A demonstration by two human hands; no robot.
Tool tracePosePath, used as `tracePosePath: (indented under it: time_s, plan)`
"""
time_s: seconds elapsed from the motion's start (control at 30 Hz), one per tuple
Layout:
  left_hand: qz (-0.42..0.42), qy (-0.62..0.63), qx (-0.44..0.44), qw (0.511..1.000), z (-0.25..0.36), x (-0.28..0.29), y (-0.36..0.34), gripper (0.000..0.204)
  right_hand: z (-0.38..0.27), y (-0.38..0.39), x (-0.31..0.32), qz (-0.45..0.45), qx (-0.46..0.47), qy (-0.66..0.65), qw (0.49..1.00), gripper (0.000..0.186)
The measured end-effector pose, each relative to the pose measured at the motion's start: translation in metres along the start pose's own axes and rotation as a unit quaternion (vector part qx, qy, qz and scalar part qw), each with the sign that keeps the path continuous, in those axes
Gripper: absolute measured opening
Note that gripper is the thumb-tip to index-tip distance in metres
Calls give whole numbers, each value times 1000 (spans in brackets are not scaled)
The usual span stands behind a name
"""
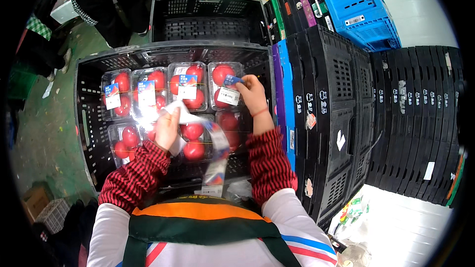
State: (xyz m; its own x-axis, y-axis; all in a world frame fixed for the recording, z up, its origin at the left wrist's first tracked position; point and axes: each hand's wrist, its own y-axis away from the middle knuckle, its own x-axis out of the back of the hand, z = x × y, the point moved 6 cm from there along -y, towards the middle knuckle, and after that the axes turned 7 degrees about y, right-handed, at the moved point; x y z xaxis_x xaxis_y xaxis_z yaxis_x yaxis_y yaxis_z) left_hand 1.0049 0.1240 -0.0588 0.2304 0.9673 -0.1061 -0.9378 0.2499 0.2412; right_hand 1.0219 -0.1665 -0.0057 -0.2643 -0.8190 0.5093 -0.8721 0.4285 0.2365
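My left hand (168, 129) is closed on a long strip of stickers (218, 141), which trails down to the right and is blurred in part. With closed fingers, my right hand (254, 98) grips the upper edge of a blue and white sticker (229, 92). That sticker lies over the lid of a clear plastic pack (217, 67) at the far right; whether it is fully stuck down I cannot tell. The packs hold round red fruit, probably tomatoes (193, 149). Three other packs in the far row bear similar stickers (147, 93). The strip and my left hand partly cover the near row.
A black crate (170, 46) surrounds the packs, with another black crate (208, 22) beyond it. Stacked folded crates (309, 104) rise close on the right, and a blue crate (346, 0) sits at the far right. Another person's legs (106, 10) show at the far left.
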Motion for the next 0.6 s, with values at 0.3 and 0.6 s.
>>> tracePosePath:
  time_s: [0.3,0.6]
  plan:
    - [-273,-322,-267,866,20,-119,-9,27,50,-62,-23,-14,100,222,970,36]
    - [-294,-453,-298,787,-4,-156,-39,31,51,-56,-20,63,130,401,905,25]
